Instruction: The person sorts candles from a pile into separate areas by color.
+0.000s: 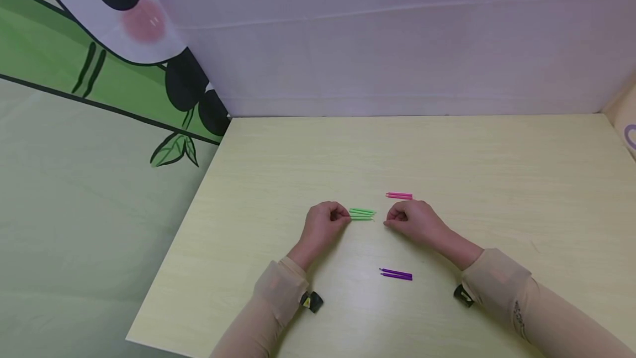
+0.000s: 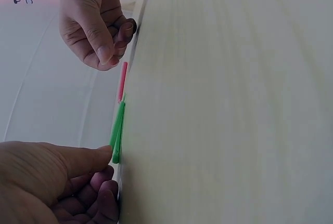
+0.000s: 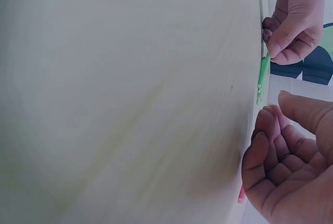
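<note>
Several thin green sticks [image 1: 362,213], which look like small candles with wicks, lie side by side on the table. My left hand [image 1: 325,225] pinches the left end of the nearest one between thumb and forefinger; its other fingers are curled under, as the left wrist view shows. To the right of the green candles is my right hand [image 3: 291,156], loosely curled, with a small gap between thumb and forefinger and nothing held. Just beyond it lie two pink candles [image 1: 399,196]. Two purple candles [image 1: 396,274] lie nearer to me, between the forearms.
A pale wooden table [image 1: 497,170] bears everything. Its left edge runs slantwise beside a hanging cloth [image 1: 99,225] with a cartoon print. A light purple cloth [image 1: 397,59] hangs along the back edge.
</note>
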A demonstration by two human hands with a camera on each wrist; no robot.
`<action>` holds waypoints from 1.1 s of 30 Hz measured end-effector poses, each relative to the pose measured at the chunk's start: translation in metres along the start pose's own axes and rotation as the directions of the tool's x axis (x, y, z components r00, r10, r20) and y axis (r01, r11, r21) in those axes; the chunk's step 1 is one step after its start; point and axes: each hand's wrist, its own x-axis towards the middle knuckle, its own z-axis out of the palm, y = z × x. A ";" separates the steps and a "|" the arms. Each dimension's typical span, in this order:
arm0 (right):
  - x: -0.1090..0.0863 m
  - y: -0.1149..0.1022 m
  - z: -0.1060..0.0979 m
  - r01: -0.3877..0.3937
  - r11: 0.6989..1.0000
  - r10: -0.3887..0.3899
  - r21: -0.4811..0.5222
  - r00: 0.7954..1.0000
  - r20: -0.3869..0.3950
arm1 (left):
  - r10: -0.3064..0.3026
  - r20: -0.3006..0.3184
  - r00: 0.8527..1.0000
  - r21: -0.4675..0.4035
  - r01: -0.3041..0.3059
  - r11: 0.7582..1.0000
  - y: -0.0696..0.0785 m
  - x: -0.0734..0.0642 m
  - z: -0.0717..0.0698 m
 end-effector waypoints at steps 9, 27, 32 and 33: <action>0.000 0.002 0.000 0.013 1.000 -0.013 0.007 1.000 -0.009 | 0.004 -0.004 1.000 -0.018 -0.004 1.000 0.000 0.001 0.001; -0.004 -0.001 0.000 0.006 1.000 -0.006 0.008 1.000 -0.007 | 0.012 -0.006 1.000 -0.030 -0.013 0.999 0.000 -0.002 0.000; -0.006 -0.001 0.001 0.004 1.000 -0.004 0.002 1.000 -0.010 | 0.021 -0.002 1.000 -0.023 -0.021 1.000 0.000 -0.004 -0.002; -0.006 -0.001 0.001 0.002 1.000 -0.002 0.000 1.000 -0.012 | 0.023 -0.001 1.000 -0.022 -0.023 0.999 0.001 -0.004 -0.002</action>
